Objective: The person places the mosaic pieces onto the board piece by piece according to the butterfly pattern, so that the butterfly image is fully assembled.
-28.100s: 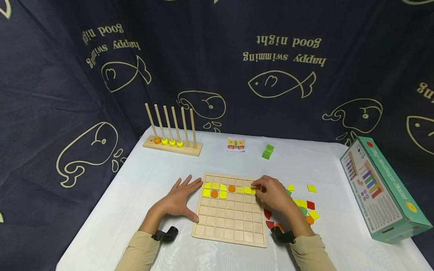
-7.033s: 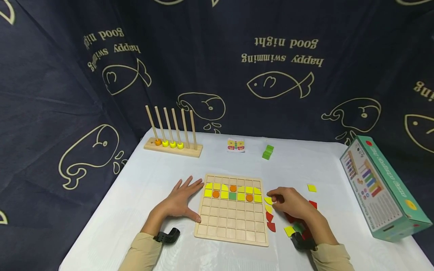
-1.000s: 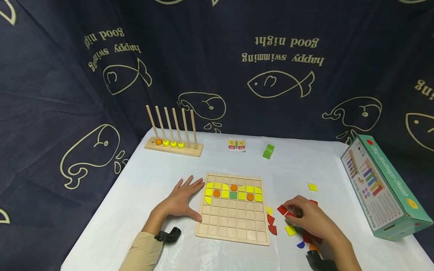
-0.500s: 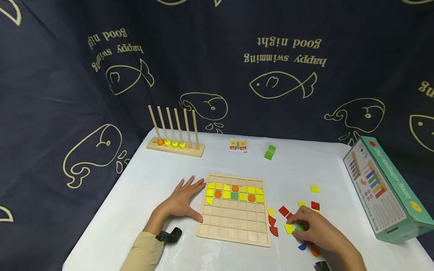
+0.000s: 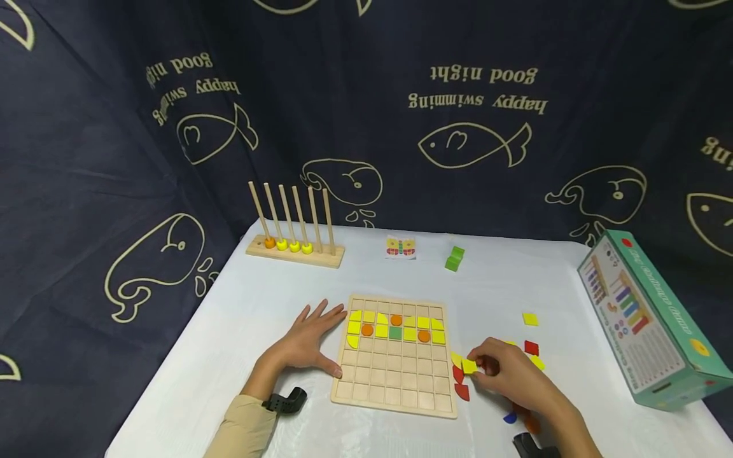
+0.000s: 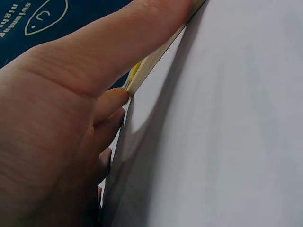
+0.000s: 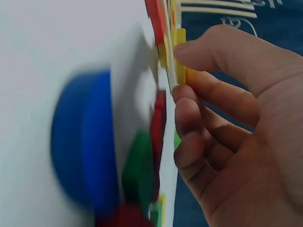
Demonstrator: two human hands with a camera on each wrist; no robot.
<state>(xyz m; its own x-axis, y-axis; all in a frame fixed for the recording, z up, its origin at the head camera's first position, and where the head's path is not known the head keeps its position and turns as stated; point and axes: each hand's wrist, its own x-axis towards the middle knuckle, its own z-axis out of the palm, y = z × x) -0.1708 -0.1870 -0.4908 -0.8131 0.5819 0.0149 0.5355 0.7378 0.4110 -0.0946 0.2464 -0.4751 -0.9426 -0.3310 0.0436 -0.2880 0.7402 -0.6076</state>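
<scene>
A wooden grid board [image 5: 395, 381] lies on the table, its upper rows partly filled with yellow tiles, orange rounds [image 5: 396, 320] and a green square [image 5: 395, 333]. One yellow rounded tile [image 5: 352, 342] sits at the left of the third filled row. My left hand [image 5: 303, 343] rests with spread fingers along the board's left edge; in the left wrist view its thumb [image 6: 137, 33] touches the board's side. Right of the board, my right hand [image 5: 512, 372] pinches a yellow square tile [image 5: 469, 366] between thumb and fingers, also seen in the right wrist view as a yellow tile [image 7: 180, 56].
Red tiles [image 5: 461, 392] and a yellow tile [image 5: 456, 359] lie by the board's right edge. More loose tiles, including a blue piece [image 5: 510, 418], lie around the right hand. Behind stand a peg rack [image 5: 294, 254], a butterfly card [image 5: 400, 247], green blocks [image 5: 455, 258] and a box [image 5: 653, 324].
Over the earlier frames, yellow, orange and green tiles have been added to the board. In the last half second my right hand has moved left from the pile with a yellow square; the left stays put.
</scene>
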